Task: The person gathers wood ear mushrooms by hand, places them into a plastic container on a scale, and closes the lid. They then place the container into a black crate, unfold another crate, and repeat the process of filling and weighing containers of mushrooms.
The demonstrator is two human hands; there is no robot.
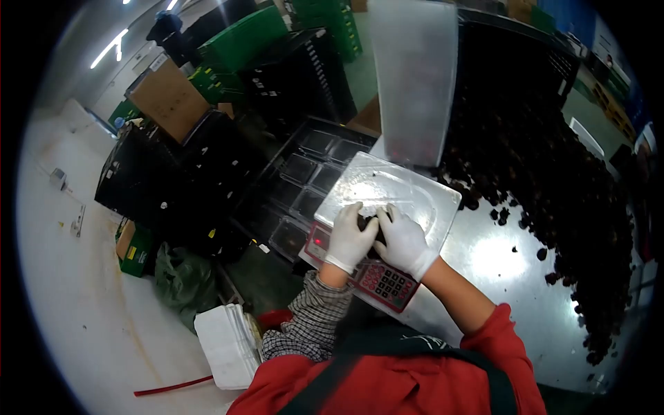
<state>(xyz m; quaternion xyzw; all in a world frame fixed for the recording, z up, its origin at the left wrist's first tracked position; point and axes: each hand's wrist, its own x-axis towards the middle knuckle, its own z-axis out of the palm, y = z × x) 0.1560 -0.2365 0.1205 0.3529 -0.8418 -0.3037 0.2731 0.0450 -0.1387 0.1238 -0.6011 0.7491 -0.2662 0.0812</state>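
My left hand (349, 238), in a white glove, curls its fingers at the near edge of a digital scale's metal pan (408, 187). Against it is my right hand (403, 238), gloved too, fingers bent inward. Dark lumps (366, 221) show between the two hands; their exact kind I cannot make out. Below the wrists, the scale's red keypad panel (389, 282) is partly covered by my hands. A large heap of dark, rounded lumps (546, 166) spreads over the metal table (484, 304) at the right.
Left of the scale, a black crate (273, 166) holds several clear plastic trays (299, 168). A tall translucent stack (415, 83) rises behind the scale. Black crates (173, 180), green crates (245, 38) and a cardboard box (168, 97) stand farther off. A white stack (225, 346) is at lower left.
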